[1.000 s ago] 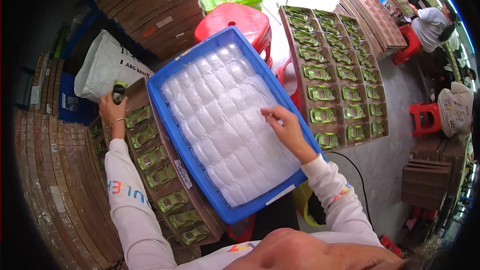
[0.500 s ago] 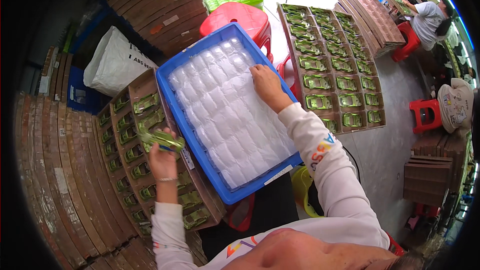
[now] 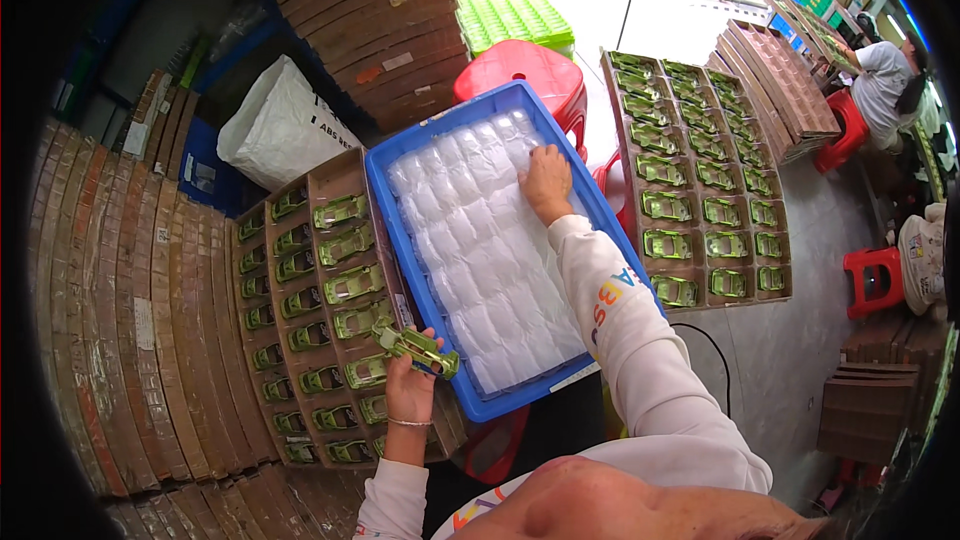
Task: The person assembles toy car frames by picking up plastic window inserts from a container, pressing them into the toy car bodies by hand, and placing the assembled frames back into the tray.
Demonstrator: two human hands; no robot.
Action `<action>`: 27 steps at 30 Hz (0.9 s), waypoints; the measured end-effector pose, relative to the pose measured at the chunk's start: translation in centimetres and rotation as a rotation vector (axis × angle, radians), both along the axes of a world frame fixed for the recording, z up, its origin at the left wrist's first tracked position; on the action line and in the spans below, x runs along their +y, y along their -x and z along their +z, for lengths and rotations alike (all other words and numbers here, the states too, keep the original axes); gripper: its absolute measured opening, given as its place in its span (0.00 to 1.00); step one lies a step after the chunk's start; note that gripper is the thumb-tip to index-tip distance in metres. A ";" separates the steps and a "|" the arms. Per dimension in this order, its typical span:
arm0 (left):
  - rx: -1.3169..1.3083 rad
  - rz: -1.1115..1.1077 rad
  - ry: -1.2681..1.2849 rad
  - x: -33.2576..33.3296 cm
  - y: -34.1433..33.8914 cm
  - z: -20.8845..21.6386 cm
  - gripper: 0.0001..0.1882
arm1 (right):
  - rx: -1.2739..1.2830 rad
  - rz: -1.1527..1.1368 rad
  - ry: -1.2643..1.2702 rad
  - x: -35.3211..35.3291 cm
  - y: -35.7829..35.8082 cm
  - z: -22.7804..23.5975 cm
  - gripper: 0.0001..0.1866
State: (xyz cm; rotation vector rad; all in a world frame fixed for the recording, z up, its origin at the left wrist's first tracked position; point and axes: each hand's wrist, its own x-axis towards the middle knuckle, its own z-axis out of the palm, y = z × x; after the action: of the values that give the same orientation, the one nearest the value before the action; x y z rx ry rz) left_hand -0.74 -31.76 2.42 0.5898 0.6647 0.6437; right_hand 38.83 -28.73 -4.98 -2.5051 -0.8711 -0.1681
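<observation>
My left hand [image 3: 408,387] holds a green toy car [image 3: 417,346] just above the near edge of a brown cardboard tray [image 3: 322,178] whose slots hold several green toy cars. My right hand [image 3: 546,182] rests palm down on the clear plastic bags [image 3: 480,250] that fill a blue plastic crate [image 3: 384,172]. It lies near the crate's far right corner. The crate sits in front of me, to the right of the cardboard tray.
A second cardboard tray [image 3: 620,130] of green cars lies to the right. A red stool [image 3: 515,65] and a green crate [image 3: 510,8] stand beyond the blue crate. Stacked cardboard [image 3: 110,270] curves along the left, with a white bag [image 3: 280,125]. Another person [image 3: 885,75] sits at far right.
My left hand came back from the far end of the tray, now gripping a green car near me. My right hand slid up the bags toward the crate's far corner.
</observation>
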 end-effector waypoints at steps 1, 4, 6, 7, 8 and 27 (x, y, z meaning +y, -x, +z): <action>-0.006 -0.003 -0.003 -0.1 0.1 -0.1 0.29 | 0.014 -0.029 -0.085 -0.2 0.2 -0.1 0.16; 0.020 -0.006 -0.012 -0.6 0.2 -0.2 0.29 | 0.084 0.012 -0.233 -0.5 0.0 -0.2 0.16; -0.011 -0.017 0.012 -1.1 0.2 -0.2 0.28 | 0.137 0.083 -0.292 -1.0 -0.3 -0.3 0.16; -0.015 -0.014 0.009 -1.1 0.3 -0.2 0.28 | 0.172 0.114 -0.374 -1.2 0.4 0.1 0.16; -0.020 -0.007 0.007 -1.2 0.4 -0.2 0.28 | 0.206 0.144 -0.454 -1.5 1.2 0.4 0.16; -0.185 0.030 0.178 -3.6 1.5 1.5 0.30 | 1.159 0.661 -0.693 -15.7 25.0 12.9 0.05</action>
State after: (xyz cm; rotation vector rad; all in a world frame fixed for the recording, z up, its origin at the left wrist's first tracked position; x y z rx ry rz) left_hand -2.28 -35.36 3.95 0.3503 0.5509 0.6508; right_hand 13.80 -44.38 7.95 -1.2037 -0.8219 0.9289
